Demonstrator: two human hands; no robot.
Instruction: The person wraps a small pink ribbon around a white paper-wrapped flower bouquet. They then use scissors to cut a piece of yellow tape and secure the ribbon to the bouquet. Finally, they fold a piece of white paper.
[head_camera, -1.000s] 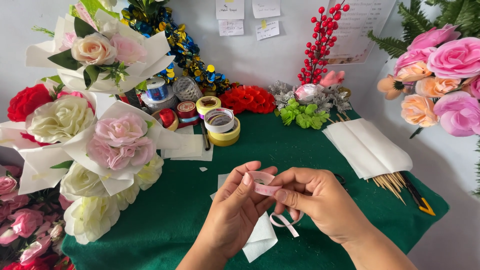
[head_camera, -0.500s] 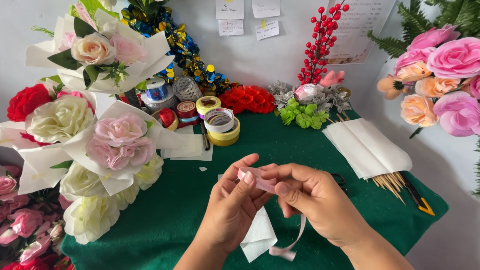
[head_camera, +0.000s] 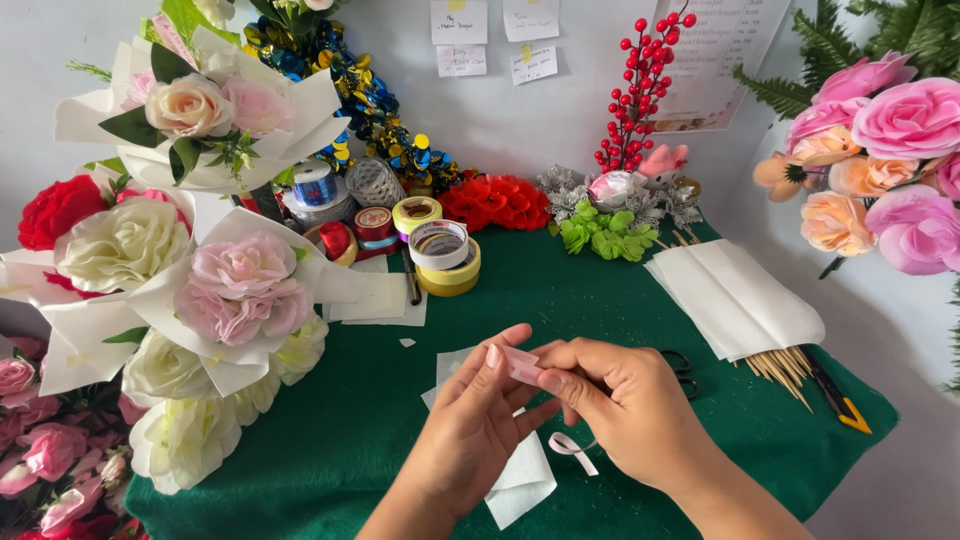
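Observation:
My left hand (head_camera: 470, 425) and my right hand (head_camera: 625, 400) meet over the green table cloth (head_camera: 330, 430), both pinching a narrow pale pink ribbon (head_camera: 520, 362) between thumbs and fingertips. The ribbon's loose end (head_camera: 572, 447) curls down below my right hand. White paper pieces (head_camera: 520, 480) lie on the cloth under my hands. Black scissors (head_camera: 682, 368) lie just behind my right hand, partly hidden by it.
Stacked tape rolls (head_camera: 445, 255) stand at the back. White folded sheets (head_camera: 735, 295) and wooden skewers (head_camera: 780, 368) lie at right, with a yellow-tipped cutter (head_camera: 838, 395). Paper-wrapped flower bouquets (head_camera: 200, 290) crowd the left; pink and orange roses (head_camera: 890, 160) hang at right.
My hands have turned the ribbon between the fingers; its hanging tail has drawn up shorter and now curls beneath my right hand. Both hands stay in the same spot.

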